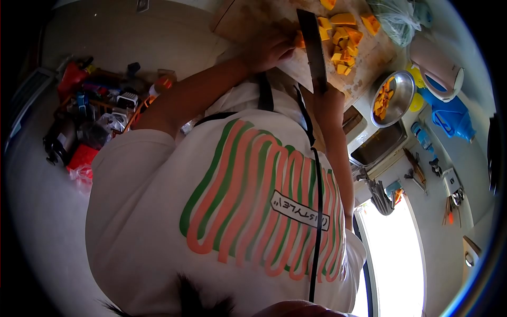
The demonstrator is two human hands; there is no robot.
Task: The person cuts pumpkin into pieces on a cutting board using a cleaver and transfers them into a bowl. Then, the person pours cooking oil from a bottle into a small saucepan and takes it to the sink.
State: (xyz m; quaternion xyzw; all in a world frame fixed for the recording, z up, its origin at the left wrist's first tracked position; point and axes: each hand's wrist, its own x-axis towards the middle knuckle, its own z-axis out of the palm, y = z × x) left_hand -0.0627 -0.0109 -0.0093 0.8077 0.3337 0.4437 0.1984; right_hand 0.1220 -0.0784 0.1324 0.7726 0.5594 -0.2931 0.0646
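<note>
Head view: right hand [328, 103] grips cleaver [314, 50]; shirt label [300, 210] reads "STYLE".

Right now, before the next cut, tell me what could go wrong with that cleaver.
The cleaver in the right hand is close to the left hand, so a slip could cut fingers. Cut pumpkin cubes lie beside the blade and might get pushed around.
</note>
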